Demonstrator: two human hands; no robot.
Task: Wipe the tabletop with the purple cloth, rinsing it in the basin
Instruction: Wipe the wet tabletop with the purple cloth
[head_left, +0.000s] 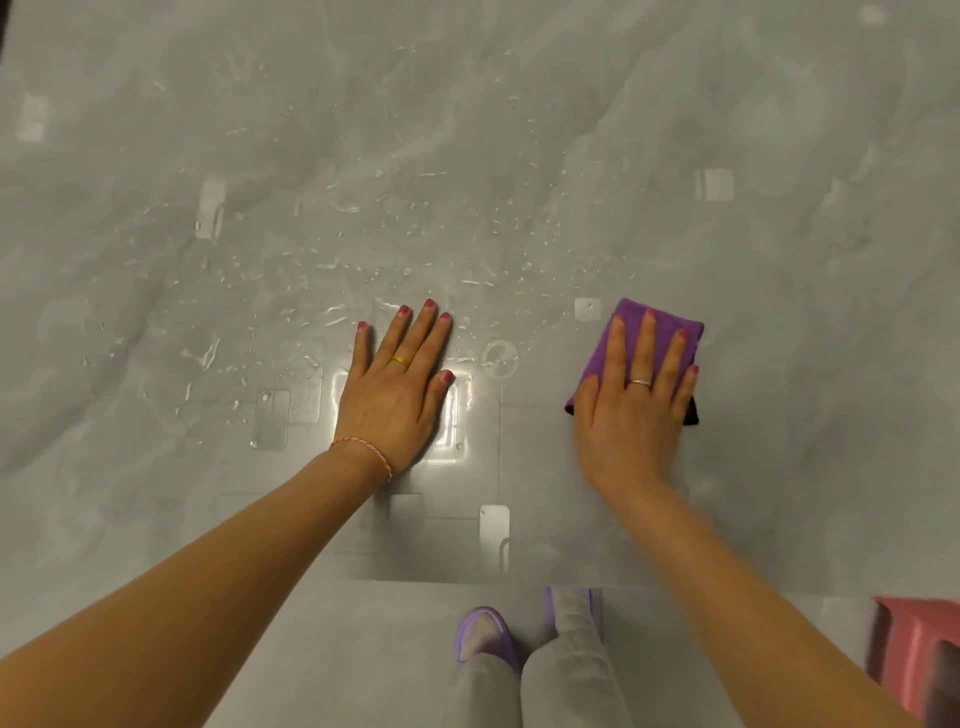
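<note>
Flatly, right hand (631, 410) fingers straight pressing folded cloth (655, 332) on tabletop (779, 260), left hand (397, 384) spread flat, droplets (363, 249) beyond, near edge close.

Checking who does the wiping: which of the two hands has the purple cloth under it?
The right hand: it presses flat on the purple cloth, while the left hand rests on the bare wet tabletop.

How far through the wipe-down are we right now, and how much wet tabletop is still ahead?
Done: the strip of tabletop around and right of the purple cloth shows no droplets. In hand: the right hand presses the folded cloth flat on the surface, while the left hand rests flat beside it. Left: water droplets cover the area ahead of and left of the left hand. No basin is in view, so rinsing cannot be judged.
</note>
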